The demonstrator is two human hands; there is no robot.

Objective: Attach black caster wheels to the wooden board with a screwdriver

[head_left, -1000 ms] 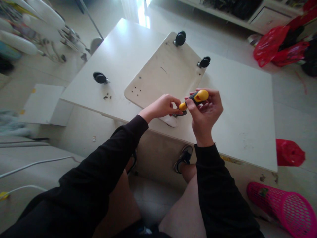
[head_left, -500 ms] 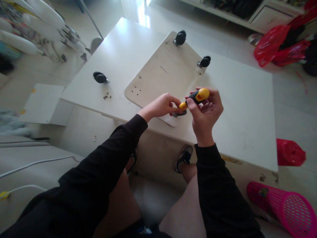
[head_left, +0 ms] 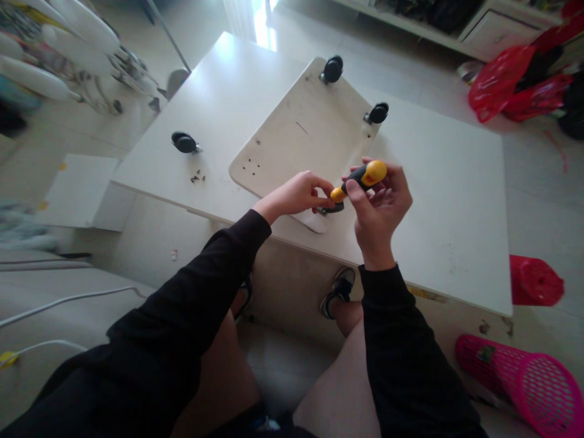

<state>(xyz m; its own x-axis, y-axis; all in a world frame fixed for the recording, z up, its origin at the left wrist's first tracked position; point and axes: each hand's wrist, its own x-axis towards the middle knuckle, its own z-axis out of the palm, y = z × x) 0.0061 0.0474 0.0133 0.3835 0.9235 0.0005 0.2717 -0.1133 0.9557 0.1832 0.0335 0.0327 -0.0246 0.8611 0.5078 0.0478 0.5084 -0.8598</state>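
My right hand [head_left: 382, 207] is closed on the black and yellow handle of a screwdriver [head_left: 375, 173], thumb on the near side. The tool slants down to the left. At its yellow front collar, the thumb and forefinger of my left hand [head_left: 306, 193] are pinched together. Just below the fingertips sits a black caster [head_left: 335, 208], partly hidden, at the near corner of a pale board [head_left: 292, 140]. The screwdriver's tip is out of sight behind my fingers. Two more casters, a far one [head_left: 334, 69] and a right one [head_left: 378, 113], stand on the board's other corners.
A loose caster [head_left: 184, 142] and several small screws [head_left: 198, 177] lie left on the white table [head_left: 456, 201]. Four-hole marks show at the board's left corner. A pink basket [head_left: 524, 377] and red stool-like object [head_left: 538, 281] stand right; a white box [head_left: 77, 188] stands left.
My right thumb and fingers have shifted very slightly around the screwdriver handle. My left hand, the board and the casters hold their places.
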